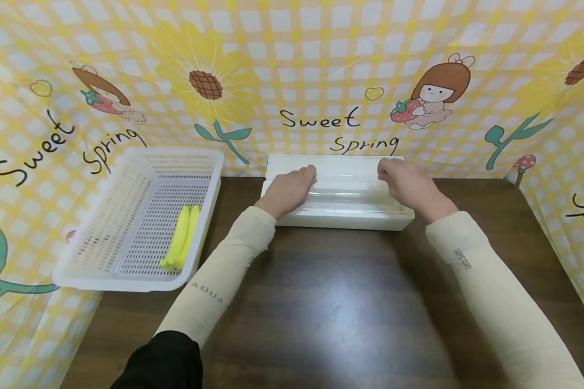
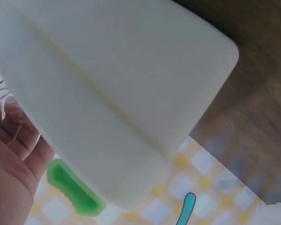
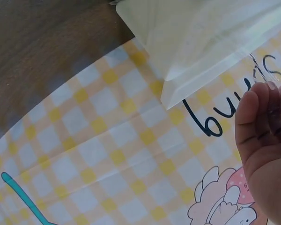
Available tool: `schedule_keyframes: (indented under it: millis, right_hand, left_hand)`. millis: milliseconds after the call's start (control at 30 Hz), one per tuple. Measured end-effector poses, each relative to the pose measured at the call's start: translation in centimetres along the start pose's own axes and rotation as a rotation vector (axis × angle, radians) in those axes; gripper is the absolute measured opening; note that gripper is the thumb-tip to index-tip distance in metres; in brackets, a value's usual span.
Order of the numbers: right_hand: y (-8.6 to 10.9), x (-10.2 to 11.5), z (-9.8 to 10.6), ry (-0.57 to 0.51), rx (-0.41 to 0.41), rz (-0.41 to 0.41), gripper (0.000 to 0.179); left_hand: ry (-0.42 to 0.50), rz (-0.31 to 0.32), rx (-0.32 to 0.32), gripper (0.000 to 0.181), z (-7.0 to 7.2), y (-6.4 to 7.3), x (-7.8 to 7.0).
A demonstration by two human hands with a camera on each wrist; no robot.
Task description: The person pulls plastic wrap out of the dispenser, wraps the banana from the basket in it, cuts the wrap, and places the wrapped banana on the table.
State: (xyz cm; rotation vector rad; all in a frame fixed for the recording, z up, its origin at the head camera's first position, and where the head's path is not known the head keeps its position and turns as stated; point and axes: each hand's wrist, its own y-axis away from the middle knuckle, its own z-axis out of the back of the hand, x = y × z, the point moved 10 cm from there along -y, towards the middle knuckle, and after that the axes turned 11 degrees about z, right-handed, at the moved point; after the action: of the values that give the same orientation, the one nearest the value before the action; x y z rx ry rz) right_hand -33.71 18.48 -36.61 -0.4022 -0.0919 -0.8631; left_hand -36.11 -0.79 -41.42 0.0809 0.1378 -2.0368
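Note:
A long white box [image 1: 345, 221] stands at the back of the table, its lid [image 1: 350, 160] raised against the patterned cloth. Clear plastic film [image 1: 343, 193] shows across its top between the hands. My left hand [image 1: 289, 189] is over the box's left end, pinching the film's edge with curled fingers. Over the right end, my right hand [image 1: 411, 183] pinches the film likewise; thin clear folds show by its fingertips in the right wrist view. In the left wrist view a green piece [image 2: 75, 187] sticks out at the side of the box, close to the left hand.
A white perforated basket [image 1: 121, 285] stands on the left with two yellow bananas [image 1: 180, 237] in it, near my left forearm. Yellow checked cloth [image 1: 292, 65] walls the back and both sides of the dark wooden table [image 1: 321, 313].

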Motion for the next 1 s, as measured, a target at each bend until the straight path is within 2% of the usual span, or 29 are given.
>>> schedule_keyframes:
  millis: [167, 300, 467, 567, 667, 800, 900, 1000]
  right_hand:
    - [-0.4, 0.3, 0.9, 0.014, -0.042, 0.022, 0.005]
    - [-0.5, 0.3, 1.1, 0.008, -0.044, 0.011, 0.004]
    - [-0.7, -0.1, 1.5, -0.020, -0.018, -0.041, 0.003]
    - [-0.8, -0.1, 2.3, -0.023, -0.029, -0.053, 0.003]
    - [-1.0, 0.0, 3.0, -0.022, -0.048, -0.053, 0.003]
    - [-1.2, 0.3, 3.5, -0.027, -0.057, -0.036, 0.004]
    - [-1.2, 0.4, 3.7, -0.029, -0.059, -0.030, 0.004]
    - [-1.1, 0.3, 4.1, -0.031, -0.076, -0.040, 0.004]
  left_hand:
    - [0.056, 0.003, 0.004, 0.022, 0.8, -0.3, 0.3]
    - [0.123, 0.028, 0.074, 0.019, 0.5, -0.4, 0.8]
    - [0.314, 0.077, 0.191, 0.019, 0.2, -0.5, 1.4]
    - [0.445, 0.089, 0.236, 0.020, 0.8, -0.6, 1.3]
    - [0.527, 0.108, 0.273, 0.020, 1.1, -0.8, 1.4]
    - [0.517, 0.136, 0.298, 0.021, 1.3, -1.1, 1.8]
    - [0.506, 0.126, 0.318, 0.025, 1.7, -1.3, 1.8]
    - [0.578, 0.118, 0.364, 0.031, 2.1, -1.5, 1.6]
